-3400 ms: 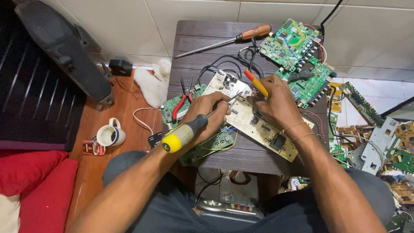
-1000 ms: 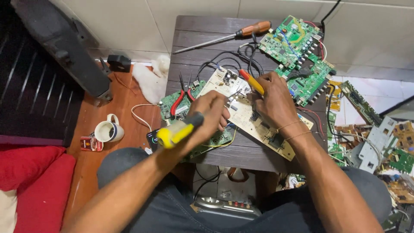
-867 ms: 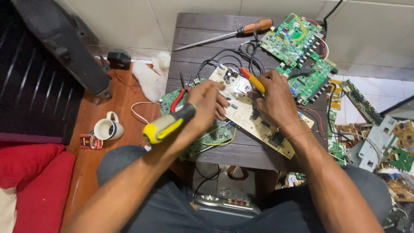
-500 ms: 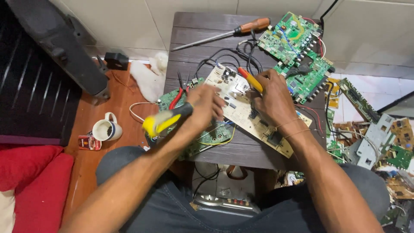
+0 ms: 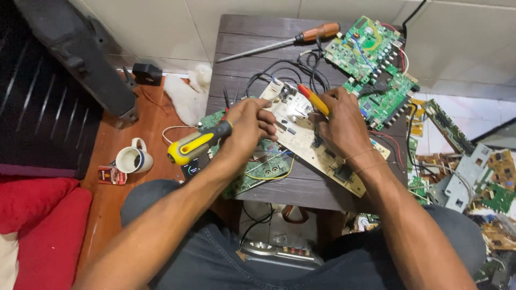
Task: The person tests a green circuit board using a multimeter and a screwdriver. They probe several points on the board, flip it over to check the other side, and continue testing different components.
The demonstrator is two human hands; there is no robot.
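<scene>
A yellow-handled screwdriver (image 5: 198,144) is gripped in the left hand (image 5: 246,128), the fingers curled tight around its shaft, the handle jutting out behind the wrist. A red-and-yellow tool (image 5: 313,99) is pinched between the closed fingers of the right hand (image 5: 338,122). A beige circuit board (image 5: 301,137) is pressed beneath both sets of fingertips, on the dark wooden table (image 5: 252,48).

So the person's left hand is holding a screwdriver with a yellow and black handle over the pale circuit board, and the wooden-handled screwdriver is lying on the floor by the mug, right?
Not quite. The left hand does hold the yellow and black screwdriver at the pale circuit board, but the wooden-handled screwdriver lies on the dark table, near its far edge, not on the floor by the mug. The head view shows it.
</scene>
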